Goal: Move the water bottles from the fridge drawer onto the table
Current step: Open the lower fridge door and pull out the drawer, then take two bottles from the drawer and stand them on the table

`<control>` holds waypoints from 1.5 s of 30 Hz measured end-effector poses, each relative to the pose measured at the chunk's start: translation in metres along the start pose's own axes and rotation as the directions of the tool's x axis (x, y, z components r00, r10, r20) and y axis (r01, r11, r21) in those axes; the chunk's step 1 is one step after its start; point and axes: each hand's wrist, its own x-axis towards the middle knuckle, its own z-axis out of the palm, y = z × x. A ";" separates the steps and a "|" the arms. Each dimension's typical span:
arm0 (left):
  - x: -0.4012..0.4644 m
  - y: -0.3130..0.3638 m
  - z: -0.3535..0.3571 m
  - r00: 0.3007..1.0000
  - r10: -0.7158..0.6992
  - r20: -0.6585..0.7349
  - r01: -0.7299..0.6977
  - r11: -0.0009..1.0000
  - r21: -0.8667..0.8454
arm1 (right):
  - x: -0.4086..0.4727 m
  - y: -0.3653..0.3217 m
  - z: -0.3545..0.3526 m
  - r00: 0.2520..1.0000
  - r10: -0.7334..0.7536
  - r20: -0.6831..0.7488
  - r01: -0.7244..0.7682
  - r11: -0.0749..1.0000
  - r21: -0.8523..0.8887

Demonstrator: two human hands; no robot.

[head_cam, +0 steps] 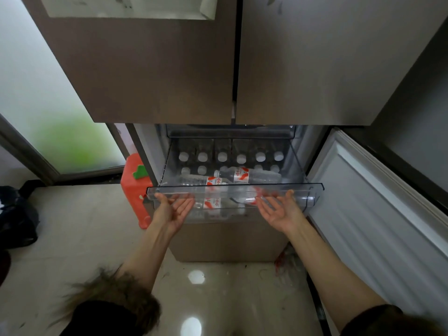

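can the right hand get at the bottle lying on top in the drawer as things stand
Probably yes. The drawer is pulled out with its top open, and the lying bottle sits above the standing ones just behind the front wall. The right hand, palm up under the drawer's front edge, holds nothing.

Drawer (312, 187) top lies open above the bottles (244, 175); upper doors (169, 69) overhang behind.

Clear drawer (312, 187) — water bottles (242, 175) inside.

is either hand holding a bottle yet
No, both the left hand and right hand are palm-up at the clear drawer front.
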 end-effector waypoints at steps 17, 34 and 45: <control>-0.014 0.025 -0.001 0.910 0.209 0.359 -0.413 0.545 0.730 | -0.019 -0.018 0.025 0.783 -0.461 0.418 0.501 0.068 -0.863; 0.095 0.028 0.064 0.876 -0.178 0.448 -0.482 -0.326 0.813 | 0.118 -0.035 0.066 0.926 0.291 0.239 0.336 -0.356 -0.872; 0.133 0.018 0.073 0.861 -0.356 0.364 -0.502 -0.471 0.726 | 0.142 -0.038 0.074 0.913 0.407 -0.019 0.244 -0.584 -0.774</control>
